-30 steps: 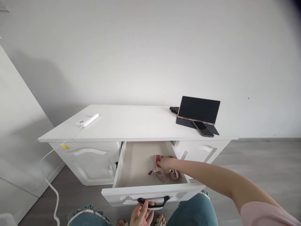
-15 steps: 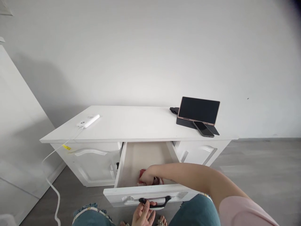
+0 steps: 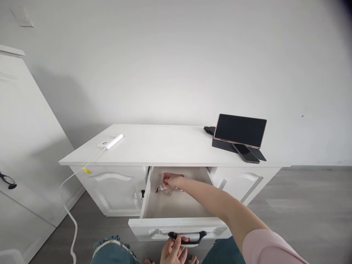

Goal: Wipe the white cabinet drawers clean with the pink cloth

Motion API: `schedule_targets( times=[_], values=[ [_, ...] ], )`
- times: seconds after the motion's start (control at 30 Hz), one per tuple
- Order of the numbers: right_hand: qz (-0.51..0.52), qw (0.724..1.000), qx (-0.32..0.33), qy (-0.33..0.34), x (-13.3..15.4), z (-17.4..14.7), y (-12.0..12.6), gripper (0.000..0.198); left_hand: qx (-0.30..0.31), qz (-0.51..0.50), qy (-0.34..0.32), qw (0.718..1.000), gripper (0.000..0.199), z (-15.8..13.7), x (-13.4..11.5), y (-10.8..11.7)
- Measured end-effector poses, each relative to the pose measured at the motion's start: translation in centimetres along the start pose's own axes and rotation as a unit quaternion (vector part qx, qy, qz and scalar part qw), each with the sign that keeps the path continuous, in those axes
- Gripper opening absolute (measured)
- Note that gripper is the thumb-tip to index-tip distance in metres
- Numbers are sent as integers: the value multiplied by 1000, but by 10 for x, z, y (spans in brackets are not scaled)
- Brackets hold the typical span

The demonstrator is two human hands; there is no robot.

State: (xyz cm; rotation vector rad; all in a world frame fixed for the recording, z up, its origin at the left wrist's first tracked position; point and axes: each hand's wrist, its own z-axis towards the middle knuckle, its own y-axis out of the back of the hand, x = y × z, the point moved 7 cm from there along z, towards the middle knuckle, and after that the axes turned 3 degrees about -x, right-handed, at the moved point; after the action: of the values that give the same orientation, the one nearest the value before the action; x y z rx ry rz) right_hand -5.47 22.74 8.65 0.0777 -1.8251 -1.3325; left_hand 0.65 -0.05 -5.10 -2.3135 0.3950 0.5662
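Lying crumpled in the rear left part of a pulled-out drawer point(image 3: 187, 208), a red-and-pale-pink cloth point(image 3: 165, 187) sits under the right hand point(image 3: 175, 181), whose fingers are bent down and closed on its red part, though the fingertips are partly hidden. A small dark red bit shows at the cloth's left edge, near the drawer's left wall. The right forearm slants over the drawer's right side and front panel, back to a pale pink sleeve point(image 3: 269, 246). Below, the left hand point(image 3: 173, 253) grips the left portion of the black drawer handle point(image 3: 194, 241), thumb in front and fingers curled around it. The drawer belongs to a low white cabinet point(image 3: 162, 145) with a panelled door on either side. On its top, toward the right, a tablet point(image 3: 240, 130) leans upright on a dark cover, a smartphone point(image 3: 246, 153) lies against its lower edge, and a black folded item point(image 3: 209, 130) is partly behind it. At the left end lies a white power bank point(image 3: 114, 141), its white cable point(image 3: 72, 217) hanging over the edge past a yellow tag point(image 3: 87, 170).
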Motion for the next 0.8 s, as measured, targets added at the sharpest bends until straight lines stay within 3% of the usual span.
schedule_targets(
  times=[0.1, 0.23, 0.37, 0.5, 0.57, 0.67, 0.8],
  values=[
    [-109, 992, 33, 59, -11, -10, 13, 21, 23, -12, -20, 999, 24, -1, -5, -6],
    [-130, 981, 71, 127, -8, -30, 37, 23, 57, 0, -25, 998, 29, 0, -18, -20],
    [-129, 974, 80, 168, 11, -67, 91, 32, 79, 13, -25, 996, 25, 9, -34, -38],
    [-217, 939, -104, 245, 30, -137, 172, 48, 91, 5, -46, 995, 24, 27, -52, -56],
    [-253, 910, -198, 264, 25, -175, 194, 50, 98, 20, -51, 994, 23, 37, -59, -65],
    [-277, 883, -310, 219, -9, -211, 193, 57, 99, 40, -63, 992, 23, 50, -68, -76],
    [-200, 921, -309, 125, -71, -208, 137, 64, 81, 15, -70, 994, 27, 60, -72, -81]
  ],
)
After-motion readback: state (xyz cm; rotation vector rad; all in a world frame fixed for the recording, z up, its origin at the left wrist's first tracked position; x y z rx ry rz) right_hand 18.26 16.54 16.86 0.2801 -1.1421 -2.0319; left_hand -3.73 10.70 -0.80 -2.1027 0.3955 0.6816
